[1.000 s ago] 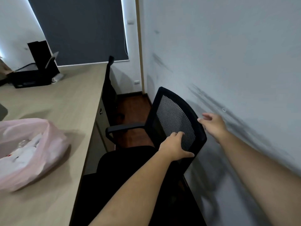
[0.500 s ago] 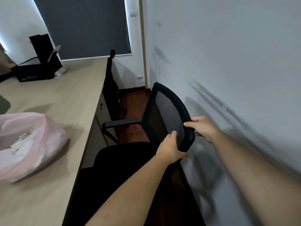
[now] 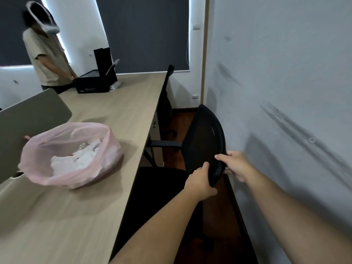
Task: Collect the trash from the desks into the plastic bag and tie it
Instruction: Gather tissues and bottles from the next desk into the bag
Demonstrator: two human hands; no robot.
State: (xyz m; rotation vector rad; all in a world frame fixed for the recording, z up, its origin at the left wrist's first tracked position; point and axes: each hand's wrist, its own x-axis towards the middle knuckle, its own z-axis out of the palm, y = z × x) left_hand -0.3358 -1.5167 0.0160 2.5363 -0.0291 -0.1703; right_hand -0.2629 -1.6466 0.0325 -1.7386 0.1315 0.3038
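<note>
On desk (image 3: 91, 216): trash-filled pink bag (image 3: 72, 155)

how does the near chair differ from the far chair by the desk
The near chair is gripped at its backrest by the left hand and right hand; nobody touches the far chair. The near chair is turned and stands clear of the desk; the far chair is tucked against it. Both are black.

I count two office chairs: the near chair (image 3: 204, 141) and a far chair (image 3: 167, 92). I see one pink plastic bag (image 3: 70, 155), one desk (image 3: 114, 130), one black box (image 3: 93, 82). Two hands, my left hand (image 3: 200, 181) and right hand (image 3: 236, 164), plus one other person (image 3: 45, 58).
</note>
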